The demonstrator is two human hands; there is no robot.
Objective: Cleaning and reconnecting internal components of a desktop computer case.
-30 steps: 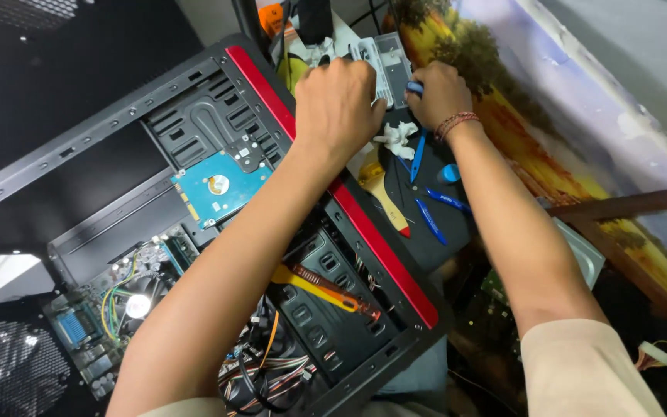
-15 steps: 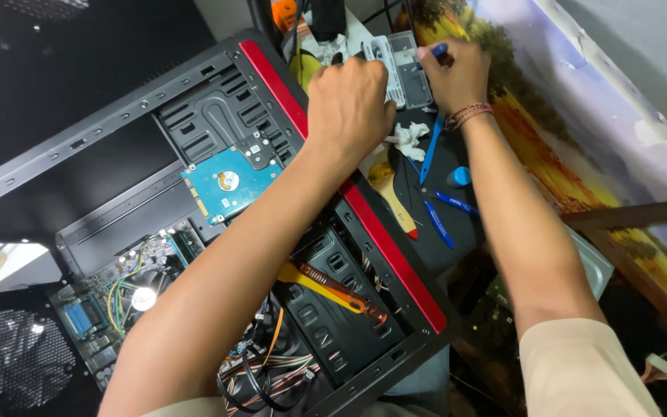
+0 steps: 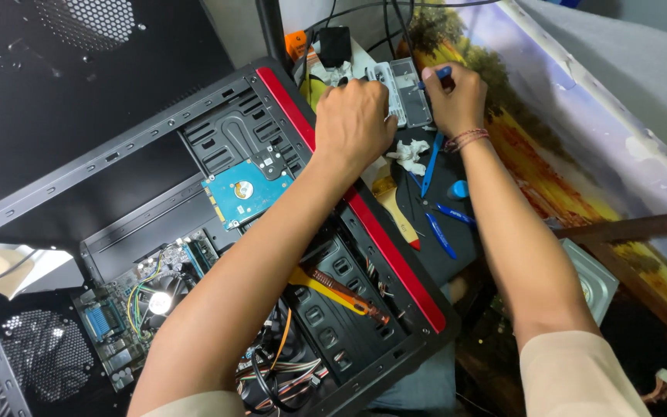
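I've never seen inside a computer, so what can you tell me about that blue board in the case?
The blue board is a flat rectangular drive lying circuit side up, tilted, in the open black case. It has a round silver hub near its middle and small chips. It rests on the case's metal bay panel; the left forearm passes close beside it. Neither hand touches it.

Matt black metal case (image 3: 156, 147), glossy red trim (image 3: 364, 224), seemingly clear plastic box (image 3: 403, 89).

Beyond the open computer case (image 3: 218, 232), the left hand (image 3: 354, 121) steadies a grey drive (image 3: 403, 91); the right hand (image 3: 454, 99) grips a blue tool (image 3: 440, 74).
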